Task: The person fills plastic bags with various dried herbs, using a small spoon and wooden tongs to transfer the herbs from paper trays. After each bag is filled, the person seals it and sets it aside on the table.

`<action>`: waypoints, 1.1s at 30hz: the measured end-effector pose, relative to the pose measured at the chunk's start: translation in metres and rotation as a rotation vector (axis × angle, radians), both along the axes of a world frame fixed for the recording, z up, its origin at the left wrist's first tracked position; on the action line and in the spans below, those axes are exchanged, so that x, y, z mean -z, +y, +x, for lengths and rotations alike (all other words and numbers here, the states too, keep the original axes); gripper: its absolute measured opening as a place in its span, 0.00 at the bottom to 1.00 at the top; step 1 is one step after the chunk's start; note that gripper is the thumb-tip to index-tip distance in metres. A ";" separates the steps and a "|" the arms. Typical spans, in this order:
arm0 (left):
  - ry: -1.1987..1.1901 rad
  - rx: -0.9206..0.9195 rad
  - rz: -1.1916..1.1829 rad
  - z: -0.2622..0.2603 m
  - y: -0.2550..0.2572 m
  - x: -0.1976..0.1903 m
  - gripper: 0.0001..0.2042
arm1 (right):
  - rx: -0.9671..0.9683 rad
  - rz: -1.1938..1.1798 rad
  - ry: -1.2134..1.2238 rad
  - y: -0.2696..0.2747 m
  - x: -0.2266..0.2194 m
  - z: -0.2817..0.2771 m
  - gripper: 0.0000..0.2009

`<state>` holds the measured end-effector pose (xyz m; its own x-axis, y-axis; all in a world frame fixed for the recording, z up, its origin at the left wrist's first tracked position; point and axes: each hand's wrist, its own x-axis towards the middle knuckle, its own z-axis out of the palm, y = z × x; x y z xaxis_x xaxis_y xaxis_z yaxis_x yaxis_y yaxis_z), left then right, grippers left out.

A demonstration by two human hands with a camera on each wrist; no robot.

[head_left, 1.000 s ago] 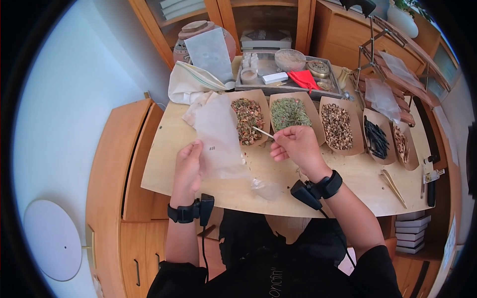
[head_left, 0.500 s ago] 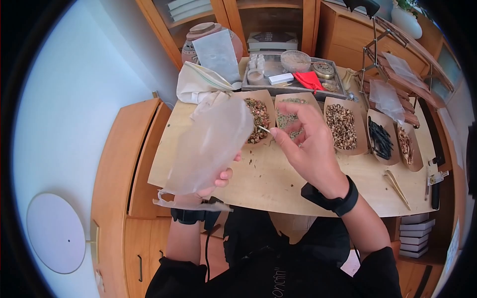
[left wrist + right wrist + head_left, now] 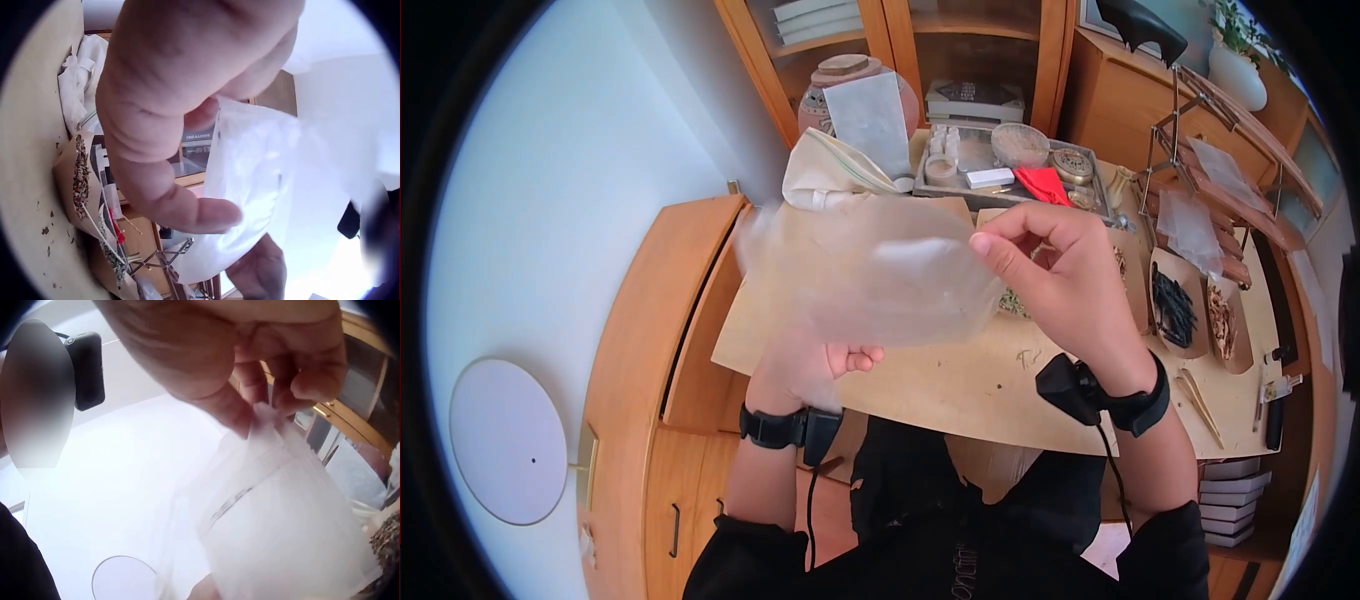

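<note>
A translucent bag (image 3: 890, 265) stretches above the table between the two hands. My right hand (image 3: 1070, 290) pinches its right end between thumb and fingers; in the right wrist view, that hand (image 3: 281, 369) grips the bag's gathered edge (image 3: 265, 425). At the bag's lower left, my left hand (image 3: 800, 365) holds it, fingers curled and partly behind the film. The left wrist view shows a corner of the bag (image 3: 244, 175) within the left hand's (image 3: 169, 119) grip. Behind the bag and right hand, the trays of dried herbs (image 3: 1012, 303) are mostly hidden.
At the right stand trays of black pieces (image 3: 1172, 312) and pale brown slices (image 3: 1222, 325), with tweezers (image 3: 1200, 408) nearer the edge. A grey tray (image 3: 922, 190) of small containers and a cloth pouch (image 3: 825, 170) lie at the back.
My right hand has let go of the thin stick and taken hold of the bag. The bag has swung up and across to the right, between both hands. The head view has shifted.
</note>
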<state>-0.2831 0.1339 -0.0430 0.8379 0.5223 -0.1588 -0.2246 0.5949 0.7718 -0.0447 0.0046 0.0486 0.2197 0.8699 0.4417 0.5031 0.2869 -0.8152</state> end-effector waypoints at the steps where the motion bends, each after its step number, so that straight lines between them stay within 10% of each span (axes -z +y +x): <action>1: -0.004 0.001 0.008 0.000 -0.001 -0.003 0.21 | 0.040 0.037 0.145 0.004 0.005 0.000 0.08; 7: -0.235 -0.354 -0.344 0.009 -0.018 -0.011 0.30 | 0.136 -0.101 0.573 0.018 0.033 -0.021 0.09; 9: 0.090 -0.503 0.218 0.026 -0.044 -0.026 0.38 | 0.125 -0.151 0.644 0.019 0.039 -0.025 0.09; 18: 0.419 -0.538 0.969 0.036 -0.045 -0.012 0.61 | 0.012 -0.333 0.817 0.012 0.048 -0.050 0.08; 25: 0.342 -0.418 0.588 0.036 -0.044 -0.006 0.61 | -0.100 -0.314 0.904 0.015 0.056 -0.048 0.08; 28: 0.379 -0.424 0.784 0.035 -0.040 0.002 0.52 | -0.153 -0.329 0.890 0.015 0.058 -0.047 0.07; 33: 0.272 -0.456 0.452 0.038 -0.045 -0.006 0.35 | -0.235 -0.309 0.879 0.015 0.067 -0.047 0.06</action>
